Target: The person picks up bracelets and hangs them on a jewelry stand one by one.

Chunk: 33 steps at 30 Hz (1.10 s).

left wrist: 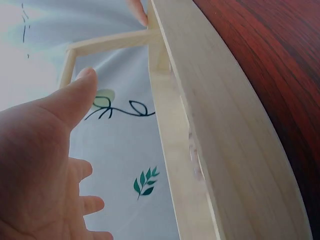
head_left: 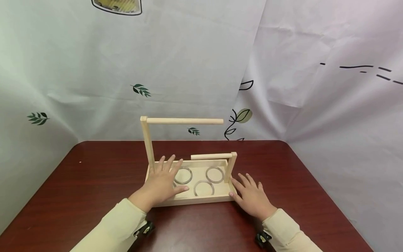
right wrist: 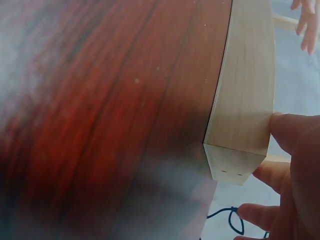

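A pale wooden rack (head_left: 198,201) with a shallow tray base stands on the table. Its tall left post bears a long dowel (head_left: 185,121), and its short right post a shorter dowel (head_left: 211,156). Several greyish, see-through rings like bangles (head_left: 215,167) lie flat in the tray; one is partly hidden by my left hand (head_left: 160,183). That hand hovers over the tray's left part, fingers spread, holding nothing. My right hand (head_left: 253,199) is at the tray's front right corner. In the right wrist view its thumb (right wrist: 287,130) and forefinger touch the corner's edges, fingers fairly straight.
The dark red-brown table (head_left: 104,182) has rounded far corners. Behind it hangs a white cloth (head_left: 189,70) printed with leaves, which also closes off both sides. Both dowels stick out over the tray, each with one free end. Dark straps (head_left: 145,229) circle the wrists.
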Tool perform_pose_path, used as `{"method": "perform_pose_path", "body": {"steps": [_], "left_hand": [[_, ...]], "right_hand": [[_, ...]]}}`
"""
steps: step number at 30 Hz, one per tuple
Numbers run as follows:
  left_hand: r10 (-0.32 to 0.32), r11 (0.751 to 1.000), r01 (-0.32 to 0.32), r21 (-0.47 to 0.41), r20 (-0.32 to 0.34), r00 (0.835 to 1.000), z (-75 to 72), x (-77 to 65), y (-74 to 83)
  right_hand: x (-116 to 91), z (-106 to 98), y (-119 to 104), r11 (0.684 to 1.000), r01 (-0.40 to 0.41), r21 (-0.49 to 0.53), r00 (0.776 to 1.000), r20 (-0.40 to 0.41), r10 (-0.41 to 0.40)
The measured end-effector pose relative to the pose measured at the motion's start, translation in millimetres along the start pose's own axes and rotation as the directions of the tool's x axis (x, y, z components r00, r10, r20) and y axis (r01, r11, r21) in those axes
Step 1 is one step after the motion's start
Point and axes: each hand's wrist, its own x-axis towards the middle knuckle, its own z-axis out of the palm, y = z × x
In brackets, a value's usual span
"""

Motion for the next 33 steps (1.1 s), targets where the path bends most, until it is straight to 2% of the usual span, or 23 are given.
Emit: {"method": "perform_pose_path", "body": {"steps": [5, 16, 26, 33], "left_hand": [[0.023, 0.999, -0.021, -0.035, 0.053, 0.998, 1.7, 11.1, 8.5], [0.085, 0.996, -0.082, -0.039, 0.104, 0.991, 9.2, 37.8, 21.9], [0.145, 0.986, -0.129, -0.106, 0.163, 0.976, 20.8, 54.0, 34.9], [0.166, 0.983, -0.148, -0.106, 0.197, 0.966, 24.5, 62.5, 42.6]], "right_hand": [[1, 0, 1, 1.0, -0.001, 0.017, 1.0, 0.016, 0.001], [2, 6, 3, 0.994, -0.05, 0.093, 0.996, 0.083, 0.043], [1, 10, 4, 0.983, -0.092, 0.156, 0.988, 0.138, 0.07], [-1, 8, 4, 0.972, -0.041, 0.231, 0.992, 0.124, 0.013]]}}
